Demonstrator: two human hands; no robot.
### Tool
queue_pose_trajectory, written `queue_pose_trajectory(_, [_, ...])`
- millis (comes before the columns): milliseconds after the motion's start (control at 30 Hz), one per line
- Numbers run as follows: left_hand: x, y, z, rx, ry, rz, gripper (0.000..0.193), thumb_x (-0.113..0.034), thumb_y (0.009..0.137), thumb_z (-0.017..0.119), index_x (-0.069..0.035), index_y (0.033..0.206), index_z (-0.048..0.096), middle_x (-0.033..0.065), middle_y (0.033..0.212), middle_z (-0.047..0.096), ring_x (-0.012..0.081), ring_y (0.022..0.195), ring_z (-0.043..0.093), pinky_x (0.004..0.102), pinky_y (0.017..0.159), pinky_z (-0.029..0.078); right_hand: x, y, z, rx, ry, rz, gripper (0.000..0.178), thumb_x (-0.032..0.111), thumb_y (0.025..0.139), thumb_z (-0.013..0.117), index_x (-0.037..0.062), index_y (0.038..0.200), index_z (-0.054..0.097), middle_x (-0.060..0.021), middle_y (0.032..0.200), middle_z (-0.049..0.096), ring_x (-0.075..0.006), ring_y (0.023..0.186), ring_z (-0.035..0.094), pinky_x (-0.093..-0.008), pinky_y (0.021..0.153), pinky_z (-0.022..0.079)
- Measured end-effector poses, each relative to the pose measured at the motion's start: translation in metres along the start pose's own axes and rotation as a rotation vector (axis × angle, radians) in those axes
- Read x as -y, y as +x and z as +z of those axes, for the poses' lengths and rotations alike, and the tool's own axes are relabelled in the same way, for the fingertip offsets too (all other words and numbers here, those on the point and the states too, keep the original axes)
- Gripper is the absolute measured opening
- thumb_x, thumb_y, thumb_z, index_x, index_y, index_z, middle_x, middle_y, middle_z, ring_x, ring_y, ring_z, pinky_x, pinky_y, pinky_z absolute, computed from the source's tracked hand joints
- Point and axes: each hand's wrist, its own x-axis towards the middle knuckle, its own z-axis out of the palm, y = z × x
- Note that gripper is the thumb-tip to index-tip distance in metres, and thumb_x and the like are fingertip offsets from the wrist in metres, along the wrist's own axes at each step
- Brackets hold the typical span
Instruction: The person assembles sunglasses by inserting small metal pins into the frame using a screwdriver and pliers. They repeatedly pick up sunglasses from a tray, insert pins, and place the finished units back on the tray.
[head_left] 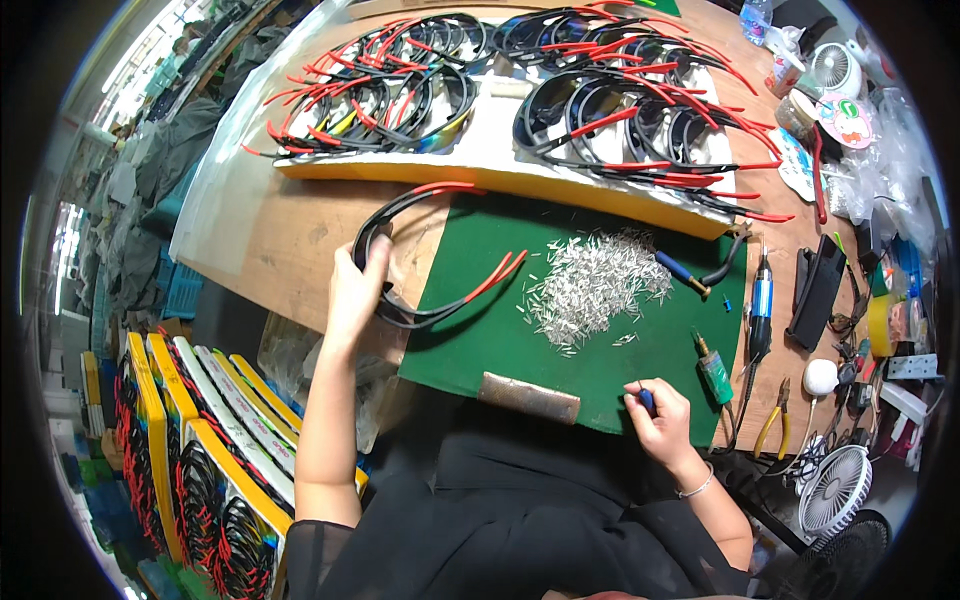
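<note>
My left hand [360, 290] grips dark sunglasses [400, 312] by the front, left of the green mat [450, 330]. Their black arms with red tips point right, over the mat; I cannot tell if more than one pair is held. At the mat's lower right, my right hand [660, 420] is closed around a small tool with a dark blue handle [647, 401], likely a screwdriver; its tip is hard to make out. Between the hands lies a heap of small silvery pieces [590, 290], like pins or screws. A worn metal bar [528, 396] rests along the mat's near edge.
Beyond the mat, a yellow-sided white tray [500, 183] holds many red-tipped sunglasses [620, 110]. Blue-handled pliers [680, 268], a green tool [712, 370], a blue electric screwdriver [762, 300] and yellow pliers [772, 420] lie right. Loaded trays [190, 430] stand lower left; a fan [835, 490] stands lower right.
</note>
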Motion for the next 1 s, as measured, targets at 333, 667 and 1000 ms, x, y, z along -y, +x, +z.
queue_pose_trajectory(333, [-0.018, 0.004, -0.031, 0.326, -0.585, -0.007, 0.047, -0.001, 0.076, 0.056, 0.003, 0.121, 0.043, 0.0095, 0.111, 0.054, 0.0151, 0.099, 0.052, 0.0284, 0.089, 0.040, -0.004, -0.001, 0.005, -0.005, -0.074, -0.158, 0.015, -0.003, 0.068, 0.060, 0.0028, 0.081, 0.059, -0.0094, 0.065, 0.059, -0.0223, 0.052, 0.057, -0.0288, 0.045, 0.044])
queue_pose_trajectory(667, [-0.142, 0.157, 0.084, 0.097, -0.037, 0.567, 0.059, -0.020, 0.074, 0.062, 0.001, 0.124, 0.041, 0.0224, 0.104, 0.057, 0.0307, 0.090, 0.058, 0.0344, 0.083, 0.044, -0.008, -0.004, 0.005, -0.032, -0.062, -0.207, 0.018, 0.000, 0.065, 0.063, 0.0041, 0.082, 0.060, -0.0071, 0.067, 0.060, -0.0213, 0.052, 0.057, -0.0294, 0.046, 0.044])
queue_pose_trajectory(1000, [-0.133, 0.163, 0.123, -0.077, 0.605, 0.741, 0.050, -0.021, 0.075, 0.063, -0.001, 0.119, 0.049, 0.0169, 0.095, 0.058, 0.0314, 0.090, 0.054, 0.0406, 0.084, 0.039, -0.006, -0.002, 0.006, -0.023, -0.070, -0.150, 0.018, 0.000, 0.065, 0.063, 0.0043, 0.083, 0.060, -0.0069, 0.066, 0.059, -0.0208, 0.051, 0.057, -0.0292, 0.045, 0.044])
